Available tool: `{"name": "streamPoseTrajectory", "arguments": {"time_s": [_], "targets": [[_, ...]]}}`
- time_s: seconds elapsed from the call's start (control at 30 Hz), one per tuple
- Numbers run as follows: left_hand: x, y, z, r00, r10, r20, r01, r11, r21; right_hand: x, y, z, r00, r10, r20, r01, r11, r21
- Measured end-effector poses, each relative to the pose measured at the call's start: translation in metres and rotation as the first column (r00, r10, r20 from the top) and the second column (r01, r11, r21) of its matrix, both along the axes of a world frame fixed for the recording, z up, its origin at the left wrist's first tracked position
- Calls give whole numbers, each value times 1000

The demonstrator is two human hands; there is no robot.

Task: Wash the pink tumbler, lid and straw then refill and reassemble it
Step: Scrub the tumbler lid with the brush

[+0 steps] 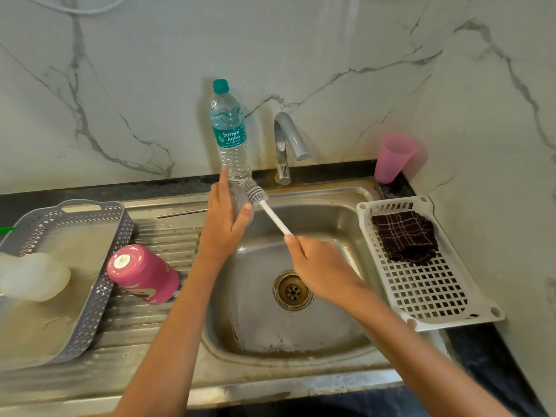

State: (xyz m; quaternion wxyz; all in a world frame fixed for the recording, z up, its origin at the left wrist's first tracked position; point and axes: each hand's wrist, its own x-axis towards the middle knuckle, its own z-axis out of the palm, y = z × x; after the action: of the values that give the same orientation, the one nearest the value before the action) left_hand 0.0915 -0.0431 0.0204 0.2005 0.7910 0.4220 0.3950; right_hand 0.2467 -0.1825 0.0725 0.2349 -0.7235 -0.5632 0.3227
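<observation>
Two hands; left hand (224, 227) grips clear lid (240, 201); right hand (323, 267) grips brush (275, 218); pink tumbler (144, 275) base-up

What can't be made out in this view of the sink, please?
Head view.
Lid: clear, largely covered by the left hand.
Brush: handle end hidden in the right hand.
Tumbler: mouth faces away, inside unseen.
White object: blurred, cut by the left edge.
Rod on drainboard: too thin to call a straw.

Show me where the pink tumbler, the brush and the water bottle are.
pink tumbler (147, 275): head view, on its pink side wall.
brush (275, 218): head view, on the white handle.
water bottle (230, 136): head view, on the teal label.
</observation>
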Motion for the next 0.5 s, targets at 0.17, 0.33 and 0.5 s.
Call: {"name": "streamPoseTrajectory", "arguments": {"time_s": [0.17,0.33,0.5], "targets": [[19,-18,-1,976,-150,-157,163,984,69,8,21,7,999,-42,-17,41,997,-66],[19,-16,-4,993,-93,68,95,995,-36,9,11,1,999,-35,32,36,999,-18],[28,-24,-15,943,-165,289,220,961,-170,14,17,-9,999,-50,-3,50,998,-32]]}}
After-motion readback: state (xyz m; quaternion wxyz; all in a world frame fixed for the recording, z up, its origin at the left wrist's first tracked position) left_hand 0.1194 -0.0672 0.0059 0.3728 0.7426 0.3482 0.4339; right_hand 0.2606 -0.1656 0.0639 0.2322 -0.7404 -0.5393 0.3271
